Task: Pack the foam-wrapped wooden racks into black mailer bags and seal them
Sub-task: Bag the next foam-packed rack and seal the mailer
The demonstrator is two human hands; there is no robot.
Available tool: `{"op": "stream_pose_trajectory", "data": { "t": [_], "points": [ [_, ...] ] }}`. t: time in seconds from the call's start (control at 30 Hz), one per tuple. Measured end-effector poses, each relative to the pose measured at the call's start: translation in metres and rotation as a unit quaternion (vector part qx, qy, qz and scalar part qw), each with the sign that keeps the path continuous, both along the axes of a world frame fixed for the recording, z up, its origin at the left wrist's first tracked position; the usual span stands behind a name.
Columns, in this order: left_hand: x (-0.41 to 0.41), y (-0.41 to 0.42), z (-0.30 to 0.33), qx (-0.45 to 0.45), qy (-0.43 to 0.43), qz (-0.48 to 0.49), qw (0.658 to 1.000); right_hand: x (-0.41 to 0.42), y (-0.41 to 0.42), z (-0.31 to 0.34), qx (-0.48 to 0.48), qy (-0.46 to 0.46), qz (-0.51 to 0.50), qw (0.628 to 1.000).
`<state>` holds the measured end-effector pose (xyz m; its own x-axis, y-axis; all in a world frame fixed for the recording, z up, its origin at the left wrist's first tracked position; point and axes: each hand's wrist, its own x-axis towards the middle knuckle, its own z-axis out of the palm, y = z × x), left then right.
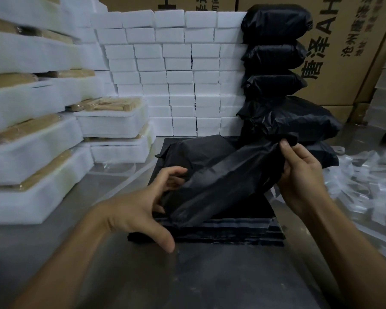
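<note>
Left hand [143,208]: fingers spread and curved, cupping the filled mailer bag's [221,188] lower end.
Right hand [301,172]: pinching the bag's raised upper end.

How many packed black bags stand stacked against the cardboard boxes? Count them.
5 visible: top bag, second, third, fourth, and a bottom one partly hidden behind the right hand. More may be hidden.

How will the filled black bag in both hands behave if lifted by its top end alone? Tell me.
The filled black bag probably stays fairly stiff along its body: it holds a straight slanted shape between the left hand and right hand. Its wrinkled top film looks floppy and smooth, so a grip there may slip.
</note>
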<state>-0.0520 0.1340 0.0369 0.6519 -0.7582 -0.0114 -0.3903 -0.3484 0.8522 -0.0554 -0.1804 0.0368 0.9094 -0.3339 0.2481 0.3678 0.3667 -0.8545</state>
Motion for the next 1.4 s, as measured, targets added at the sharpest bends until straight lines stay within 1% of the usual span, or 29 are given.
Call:
{"op": "stream_pose_trajectory", "data": {
  "t": [0.03, 0.1, 0.17, 0.2, 0.27, 0.33, 0.47, 0.57, 0.63, 0.77, 0.9, 0.97, 1.07, 1.17, 1.27, 1.4],
  "points": [
    [-0.002, -0.005, 0.000, 0.008, -0.036, 0.024, 0.999, 0.000, 0.000, 0.000, 0.002, 0.001, -0.003, 1.000],
    [-0.007, -0.021, -0.003, -0.006, -0.124, 0.076, 0.989, 0.001, -0.001, -0.001, 0.010, 0.003, -0.010, 1.000],
    [-0.009, -0.035, -0.008, -0.067, -0.216, 0.146, 0.963, 0.002, -0.001, -0.001, 0.018, 0.006, -0.017, 1.000],
    [-0.008, -0.039, -0.011, -0.114, -0.233, 0.185, 0.948, 0.002, -0.001, -0.001, 0.021, 0.007, -0.018, 1.000],
    [-0.007, -0.043, -0.012, -0.189, -0.203, 0.251, 0.927, 0.002, -0.001, -0.001, 0.019, 0.007, -0.014, 1.000],
    [-0.004, -0.040, -0.012, -0.218, -0.169, 0.303, 0.912, 0.002, 0.000, -0.001, 0.008, 0.010, -0.007, 1.000],
    [0.008, -0.024, -0.012, -0.284, -0.104, 0.393, 0.869, 0.003, 0.012, -0.002, -0.026, 0.008, 0.010, 1.000],
    [0.015, -0.015, -0.015, -0.323, -0.035, 0.400, 0.857, 0.006, 0.024, -0.006, -0.047, -0.014, 0.002, 0.999],
    [0.016, -0.013, -0.015, -0.351, -0.015, 0.396, 0.848, 0.008, 0.032, -0.011, -0.070, -0.032, -0.016, 0.997],
    [0.021, -0.015, -0.016, -0.362, -0.030, 0.439, 0.821, 0.015, 0.039, -0.020, -0.117, -0.053, -0.085, 0.988],
    [0.027, -0.019, -0.020, -0.355, -0.036, 0.469, 0.808, 0.023, 0.044, -0.027, -0.177, -0.062, -0.128, 0.974],
    [0.031, -0.023, -0.023, -0.330, -0.072, 0.488, 0.805, 0.026, 0.048, -0.029, -0.204, -0.065, -0.147, 0.966],
    [0.037, -0.031, -0.023, -0.291, -0.147, 0.518, 0.791, 0.030, 0.048, -0.032, -0.245, -0.069, -0.189, 0.948],
    [0.044, -0.035, -0.021, -0.300, -0.177, 0.517, 0.782, 0.033, 0.043, -0.034, -0.263, -0.065, -0.199, 0.942],
    [0.049, -0.035, -0.021, -0.307, -0.175, 0.519, 0.779, 0.035, 0.041, -0.035, -0.271, -0.051, -0.192, 0.942],
    [0.056, -0.032, -0.026, -0.316, -0.130, 0.522, 0.781, 0.040, 0.041, -0.038, -0.254, -0.026, -0.180, 0.950]
  ]
}}
